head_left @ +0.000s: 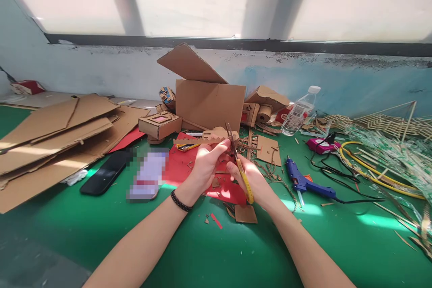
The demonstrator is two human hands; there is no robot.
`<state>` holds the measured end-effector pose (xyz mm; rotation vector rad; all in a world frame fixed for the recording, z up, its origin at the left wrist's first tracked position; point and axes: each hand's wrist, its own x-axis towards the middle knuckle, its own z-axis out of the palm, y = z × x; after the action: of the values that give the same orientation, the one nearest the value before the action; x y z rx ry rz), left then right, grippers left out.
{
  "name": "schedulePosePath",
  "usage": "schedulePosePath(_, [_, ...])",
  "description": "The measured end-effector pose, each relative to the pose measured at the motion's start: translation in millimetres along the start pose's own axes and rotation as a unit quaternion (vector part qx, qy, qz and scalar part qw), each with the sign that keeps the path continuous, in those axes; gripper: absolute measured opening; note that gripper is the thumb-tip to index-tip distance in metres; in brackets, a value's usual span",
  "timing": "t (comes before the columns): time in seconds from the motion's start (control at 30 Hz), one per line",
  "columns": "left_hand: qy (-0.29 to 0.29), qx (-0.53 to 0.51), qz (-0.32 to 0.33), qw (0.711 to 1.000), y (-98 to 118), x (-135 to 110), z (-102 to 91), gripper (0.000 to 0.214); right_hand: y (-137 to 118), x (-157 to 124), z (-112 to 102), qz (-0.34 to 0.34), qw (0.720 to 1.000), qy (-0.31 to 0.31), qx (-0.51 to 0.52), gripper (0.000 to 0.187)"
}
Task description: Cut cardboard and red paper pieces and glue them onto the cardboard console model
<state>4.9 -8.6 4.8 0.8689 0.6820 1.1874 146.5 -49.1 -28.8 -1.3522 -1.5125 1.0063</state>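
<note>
My right hand (253,177) is closed around yellow-handled scissors (243,177), whose blades point up and away from me. Facing it, my left hand (207,162) wears a dark beaded bracelet and pinches a small piece of cardboard (221,140) with a jagged edge, close beside the blades. Part of that piece is hidden by my fingers. Beneath both hands lies red paper (180,166) strewn with cardboard scraps. A yellow utility knife (189,146) rests on it, left of my fingers.
Stacked cardboard sheets (60,130) lie left, near a black phone (104,173) and a lit phone (150,173). A cardboard box (209,103) stands behind my hands. Rightward are a water bottle (300,112), a blue glue gun (308,184) with its cord, and thin sticks (378,121).
</note>
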Motion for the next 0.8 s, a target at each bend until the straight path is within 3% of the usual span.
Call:
schedulePosePath(0.17, [0.032,0.053,0.038,0.997,-3.9,-0.7,-2.9,0.027,2.4,0.8,1.2,-0.023,1.0,0.005,-0.007,0.043])
schedulePosePath(0.3, [0.044,0.078,0.033,0.995,-3.4,-0.9,-3.3,0.029,3.1,0.5,3.2,-0.028,0.999,0.006,-0.022,0.047])
schedulePosePath(0.8, [0.043,0.049,0.068,0.996,-0.9,0.9,-0.4,0.025,12.2,2.7,8.4,0.023,0.999,0.03,-0.02,0.054])
